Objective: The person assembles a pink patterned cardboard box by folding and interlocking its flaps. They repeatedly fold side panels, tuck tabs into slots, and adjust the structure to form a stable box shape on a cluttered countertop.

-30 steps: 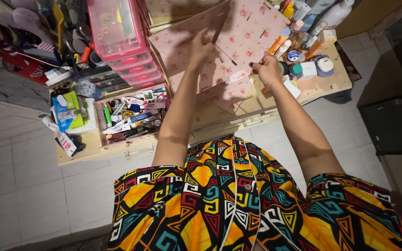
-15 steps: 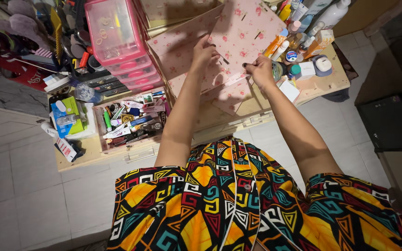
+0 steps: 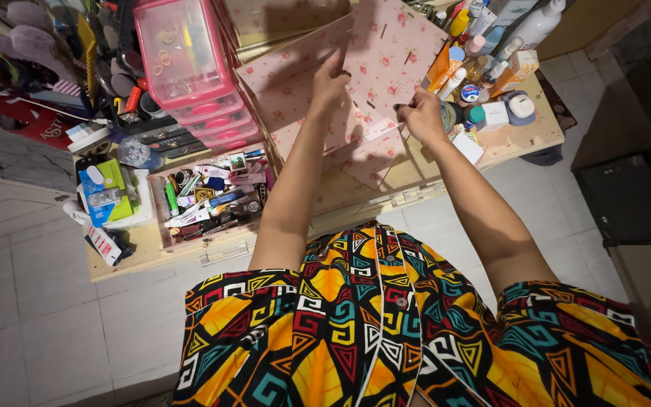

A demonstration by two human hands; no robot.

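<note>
My left hand (image 3: pixel 331 79) pinches the left edge of a pink cardboard panel with small red flowers (image 3: pixel 386 53), held upright above the low wooden table (image 3: pixel 525 139). My right hand (image 3: pixel 420 114) grips the same panel at its lower right corner. More flat pieces of the same pink flowered cardboard (image 3: pixel 288 68) lie spread under and behind it on the table. Both forearms reach forward from a bright patterned garment.
A pink plastic drawer unit (image 3: pixel 186 64) stands at the left of the panels. In front of it sits an open tray of pens and small items (image 3: pixel 209 200). Bottles, tubes and small boxes (image 3: pixel 484 68) crowd the table's right end. A dark cabinet (image 3: pixel 634 188) stands at right on the tiled floor.
The view has shifted slightly and both hands have lifted the flowered panel a little higher. My right hand has moved along its lower edge.
</note>
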